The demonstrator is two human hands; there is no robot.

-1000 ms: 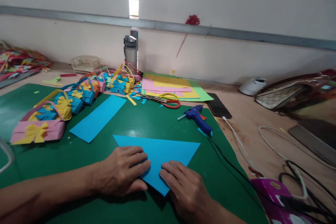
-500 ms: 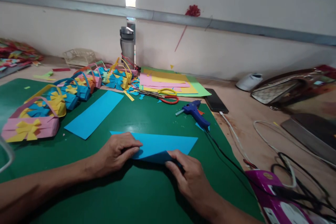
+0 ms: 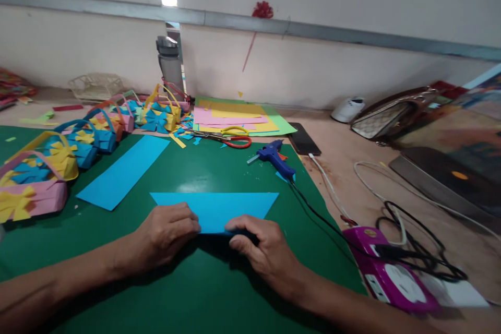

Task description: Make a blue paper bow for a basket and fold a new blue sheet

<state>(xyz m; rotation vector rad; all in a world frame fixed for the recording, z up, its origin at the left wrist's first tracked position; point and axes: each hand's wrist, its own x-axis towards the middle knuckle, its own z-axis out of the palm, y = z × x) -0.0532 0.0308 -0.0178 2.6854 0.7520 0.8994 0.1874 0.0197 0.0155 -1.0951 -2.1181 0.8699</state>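
A blue sheet of paper [image 3: 215, 207] lies in front of me on the green mat [image 3: 188, 282], its near edge raised between my hands. My left hand [image 3: 168, 232] is closed on the left part of that edge, fingers curled. Thumb and fingers of my right hand [image 3: 258, 245] pinch the near edge further right. The fold under the fingertips is partly hidden. Beyond my left hand a second blue strip of paper [image 3: 125, 172] rests flat and slanted.
Small paper baskets [image 3: 35, 195] with bows line the left. Scissors [image 3: 235, 138] lie by stacked coloured paper [image 3: 235, 115]. A blue glue gun [image 3: 276, 159] trails its cord to a purple power strip [image 3: 391, 271]. A phone [image 3: 305, 138] and a bottle [image 3: 169, 65] stand further back.
My right hand has moved left along the paper's near edge, closer to my left hand. The lifted corner has come down, and the edge now looks straight. The view has turned slightly right.
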